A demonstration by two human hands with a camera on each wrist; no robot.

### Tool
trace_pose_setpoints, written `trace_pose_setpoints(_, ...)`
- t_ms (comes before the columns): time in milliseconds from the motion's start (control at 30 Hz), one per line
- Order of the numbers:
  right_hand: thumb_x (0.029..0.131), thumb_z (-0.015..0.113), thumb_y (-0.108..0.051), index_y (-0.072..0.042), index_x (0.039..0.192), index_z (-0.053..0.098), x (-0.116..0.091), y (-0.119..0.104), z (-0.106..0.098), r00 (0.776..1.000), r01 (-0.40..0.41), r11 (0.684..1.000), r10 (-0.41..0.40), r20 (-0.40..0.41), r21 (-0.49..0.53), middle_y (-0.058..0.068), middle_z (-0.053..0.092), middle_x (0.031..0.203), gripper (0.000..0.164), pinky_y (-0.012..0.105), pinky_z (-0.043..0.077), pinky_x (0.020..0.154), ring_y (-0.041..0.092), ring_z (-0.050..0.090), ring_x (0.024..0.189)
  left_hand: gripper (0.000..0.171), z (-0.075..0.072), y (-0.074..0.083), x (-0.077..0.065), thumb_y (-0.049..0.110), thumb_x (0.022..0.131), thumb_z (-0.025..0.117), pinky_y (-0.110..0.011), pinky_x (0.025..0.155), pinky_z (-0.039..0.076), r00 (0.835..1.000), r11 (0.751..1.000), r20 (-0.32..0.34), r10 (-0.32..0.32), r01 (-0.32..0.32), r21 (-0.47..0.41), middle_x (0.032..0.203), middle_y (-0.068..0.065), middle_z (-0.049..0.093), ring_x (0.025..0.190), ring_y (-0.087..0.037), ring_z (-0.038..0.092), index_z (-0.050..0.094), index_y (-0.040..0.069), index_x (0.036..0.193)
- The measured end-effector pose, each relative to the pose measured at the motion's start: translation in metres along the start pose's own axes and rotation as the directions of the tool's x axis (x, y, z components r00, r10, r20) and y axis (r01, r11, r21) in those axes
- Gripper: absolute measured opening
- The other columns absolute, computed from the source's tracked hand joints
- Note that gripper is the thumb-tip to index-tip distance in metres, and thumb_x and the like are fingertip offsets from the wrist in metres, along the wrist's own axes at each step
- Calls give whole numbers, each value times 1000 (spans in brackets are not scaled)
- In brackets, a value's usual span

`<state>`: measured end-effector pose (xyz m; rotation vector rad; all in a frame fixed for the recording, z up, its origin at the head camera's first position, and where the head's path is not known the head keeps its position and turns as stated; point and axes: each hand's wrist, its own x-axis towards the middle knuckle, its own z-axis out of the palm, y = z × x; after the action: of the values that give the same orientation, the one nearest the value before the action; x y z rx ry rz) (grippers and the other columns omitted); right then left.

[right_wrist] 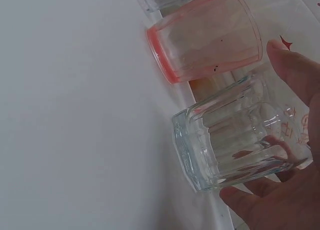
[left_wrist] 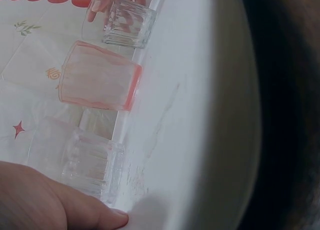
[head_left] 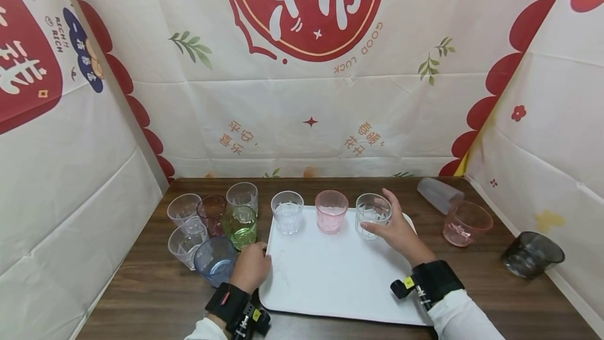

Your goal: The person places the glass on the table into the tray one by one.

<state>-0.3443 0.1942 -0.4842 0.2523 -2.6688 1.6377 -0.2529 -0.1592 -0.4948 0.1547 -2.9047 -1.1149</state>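
Observation:
A white tray lies on the table, its left rim gripped by my left hand. In the left wrist view the thumb comes down at the tray's surface. Three glasses stand in a row along the tray's far side: a clear one at left, a pink one in the middle, a clear ridged one at right. My right hand is spread around the ridged glass. The right wrist view has its fingers beside the glass and a gap between thumb and glass.
Left of the tray cluster several glasses, among them a green one, a blue one and a dark red one. To the right are a frosted tumbler on its side, a pink glass and a tilted dark grey glass.

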Motion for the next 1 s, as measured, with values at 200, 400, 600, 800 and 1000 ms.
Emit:
trace_pose_setpoints(200,85,84,-25,-16,162,-4,-12,-4,-13,1000,-5,1000,5,3,20,23,23,164,117,65,19,117,44,15,152,20,2,-1,0,1,93,60,-39,67,55,1000,1000,10,11,-11,1,91,-13,72,80,-21,66,71,-5,108)
trace_pose_setpoints(400,90,78,-19,-15,162,2,-30,-22,-47,994,98,993,-95,-49,67,22,22,164,105,50,23,119,43,21,150,20,2,-2,1,1,92,59,-39,66,54,1000,1000,5,22,-22,-1,89,-13,72,78,-21,66,71,-5,107)
trace_pose_setpoints(600,96,71,-24,-21,162,15,-60,-31,-94,982,128,992,-129,-137,-13,15,28,163,87,8,39,99,36,29,148,17,1,-5,1,2,92,60,-37,64,53,1000,1000,0,14,-14,6,87,-11,70,76,-19,63,71,-3,104)
trace_pose_setpoints(800,100,62,-8,-22,160,22,-87,-9,-135,963,184,953,-125,-240,240,3,34,157,73,4,40,92,4,40,136,18,0,-6,2,2,92,59,-38,65,53,1000,1000,2,26,-26,10,86,-11,70,76,-20,64,71,-3,104)
trace_pose_setpoints(1000,100,57,2,-18,155,29,-112,24,-162,920,270,867,-103,-377,420,-5,46,144,66,5,40,94,-6,56,120,17,1,-4,3,2,93,59,-38,66,53,1000,1000,13,22,-22,11,86,-10,70,76,-19,63,71,-3,105)
